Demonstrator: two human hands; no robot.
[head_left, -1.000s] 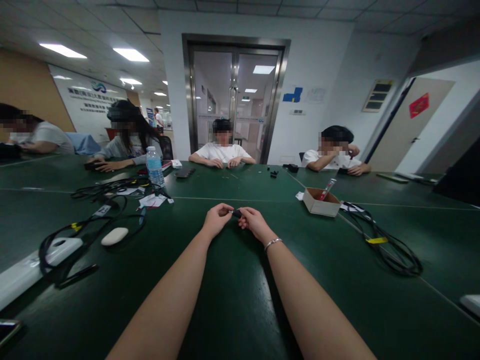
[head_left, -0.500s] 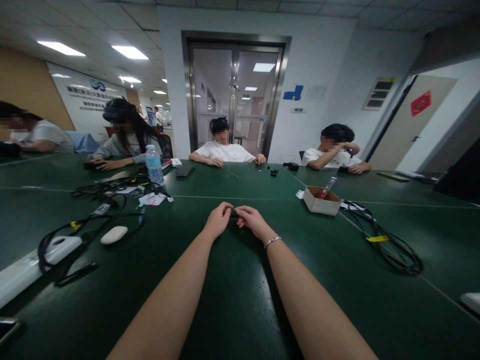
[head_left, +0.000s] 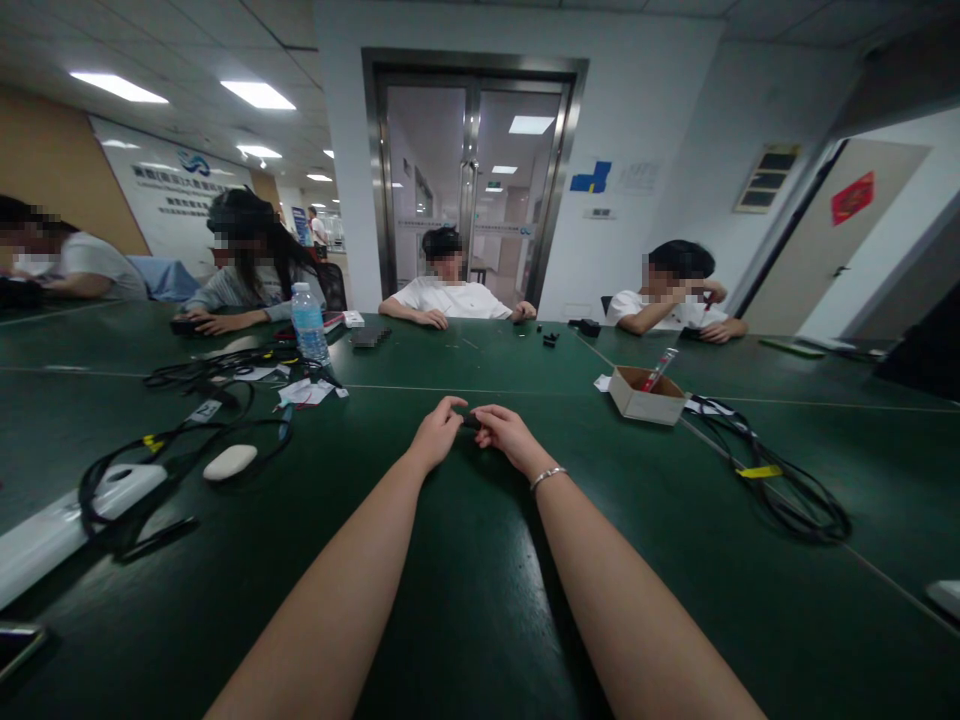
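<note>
A small black piece (head_left: 471,421), too small to name, is between my two hands above the dark green table (head_left: 480,560). My right hand (head_left: 510,437) has its thumb and forefinger pinched on the right end of the piece. At the other end, my left hand (head_left: 435,435) grips it with the thumb, its forefinger curving over the top. My fingers cover much of the piece, so its full shape is hidden. A silver bracelet (head_left: 548,478) circles my right wrist.
Right of my hands sits an open cardboard box (head_left: 646,407) with a red-and-clear tube (head_left: 660,370), beside coiled black cables (head_left: 814,520). Leftward are a water bottle (head_left: 309,325), tangled cables (head_left: 172,430), a white rounded object (head_left: 230,463) and a white device (head_left: 52,525). Several people sit around the table.
Both hands stay together on the black piece. My left fingers have shifted slightly, with the forefinger lifted a little more off it. The view has tilted very slightly.
</note>
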